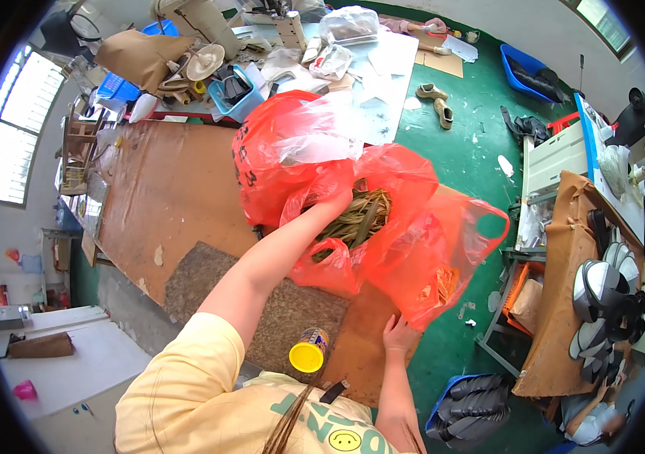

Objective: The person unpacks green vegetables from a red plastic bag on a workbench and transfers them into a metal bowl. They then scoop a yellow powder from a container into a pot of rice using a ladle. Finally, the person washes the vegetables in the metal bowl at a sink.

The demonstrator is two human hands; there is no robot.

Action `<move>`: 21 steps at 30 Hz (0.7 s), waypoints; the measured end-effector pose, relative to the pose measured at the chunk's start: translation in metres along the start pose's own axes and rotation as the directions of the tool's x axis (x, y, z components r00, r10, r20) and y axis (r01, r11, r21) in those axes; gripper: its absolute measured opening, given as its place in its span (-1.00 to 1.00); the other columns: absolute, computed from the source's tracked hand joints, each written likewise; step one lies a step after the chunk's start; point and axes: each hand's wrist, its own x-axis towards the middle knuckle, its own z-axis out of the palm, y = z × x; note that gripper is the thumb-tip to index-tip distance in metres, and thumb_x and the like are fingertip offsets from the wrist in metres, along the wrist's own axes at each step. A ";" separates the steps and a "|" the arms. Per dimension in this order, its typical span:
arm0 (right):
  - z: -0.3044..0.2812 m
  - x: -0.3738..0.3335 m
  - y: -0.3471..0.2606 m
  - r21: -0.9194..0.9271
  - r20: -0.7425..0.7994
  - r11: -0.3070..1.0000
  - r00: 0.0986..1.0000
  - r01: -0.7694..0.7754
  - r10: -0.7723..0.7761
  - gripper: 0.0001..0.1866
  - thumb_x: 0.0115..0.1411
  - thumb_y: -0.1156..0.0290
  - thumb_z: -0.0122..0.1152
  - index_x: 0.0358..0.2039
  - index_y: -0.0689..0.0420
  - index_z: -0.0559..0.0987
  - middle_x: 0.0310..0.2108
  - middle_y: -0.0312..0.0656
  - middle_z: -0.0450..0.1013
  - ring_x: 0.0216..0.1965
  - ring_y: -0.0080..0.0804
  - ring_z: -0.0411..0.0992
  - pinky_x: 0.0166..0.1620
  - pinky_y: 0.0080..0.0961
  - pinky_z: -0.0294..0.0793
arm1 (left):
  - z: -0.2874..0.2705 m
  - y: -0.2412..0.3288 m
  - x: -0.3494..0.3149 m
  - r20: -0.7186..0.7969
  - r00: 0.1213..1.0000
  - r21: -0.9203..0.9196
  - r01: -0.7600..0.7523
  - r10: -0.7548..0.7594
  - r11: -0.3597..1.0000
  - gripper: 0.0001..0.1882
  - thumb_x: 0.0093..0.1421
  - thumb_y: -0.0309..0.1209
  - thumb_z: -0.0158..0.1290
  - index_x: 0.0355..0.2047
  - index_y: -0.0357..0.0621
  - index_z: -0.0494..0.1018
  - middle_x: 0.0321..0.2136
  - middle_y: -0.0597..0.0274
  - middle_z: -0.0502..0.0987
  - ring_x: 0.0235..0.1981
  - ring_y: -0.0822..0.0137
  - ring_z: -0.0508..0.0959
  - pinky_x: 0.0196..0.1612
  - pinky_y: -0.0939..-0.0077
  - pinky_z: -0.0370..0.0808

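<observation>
Yellow shirt (178, 393), then dried leaves (368, 219), long axes mostly toward upper right.

On the table (156, 174): mat (277, 325) at the near side, jar (309, 352) on mat, rear bag (269, 144) behind mat. Front bag (402, 227) sits right of rear bag; strips (364, 219) lie inside. Tub (240, 108) is behind rear bag, apparently on the bench (387, 98)
</observation>
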 end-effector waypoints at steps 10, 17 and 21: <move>0.006 -0.001 0.008 -0.003 0.016 1.000 1.000 0.025 -0.025 -0.49 0.05 0.22 0.08 -0.01 0.23 0.35 0.01 0.19 0.26 0.04 0.23 0.20 0.06 0.14 0.15 | -0.125 0.041 -0.074 -0.719 0.548 0.004 -0.612 0.428 0.791 -0.71 0.11 -0.26 0.02 -0.25 -0.22 0.43 -0.33 -0.07 0.49 -0.26 -0.01 0.49 -0.21 0.25 0.43; 0.002 0.001 0.004 -0.096 -0.046 0.994 0.997 0.052 -0.057 -0.49 0.04 0.24 0.08 -0.01 0.21 0.35 0.01 0.15 0.27 0.05 0.17 0.20 0.10 0.15 0.10 | -0.133 -0.031 -0.039 0.187 0.960 0.509 -0.278 0.210 0.815 -0.48 -0.08 -0.02 0.18 -0.19 -0.09 0.46 -0.20 0.02 0.51 -0.10 0.07 0.46 0.02 -0.03 0.27; 0.009 -0.003 0.007 -0.051 0.002 0.998 1.000 0.026 -0.026 -0.50 0.05 0.24 0.08 -0.01 0.21 0.35 0.01 0.13 0.28 0.06 0.15 0.20 0.09 0.14 0.11 | -0.110 -0.109 -0.079 0.026 0.943 0.582 -0.284 0.332 0.762 -0.62 -0.11 -0.16 0.18 -0.30 -0.08 0.48 -0.29 0.10 0.51 -0.13 0.13 0.47 -0.08 0.03 0.35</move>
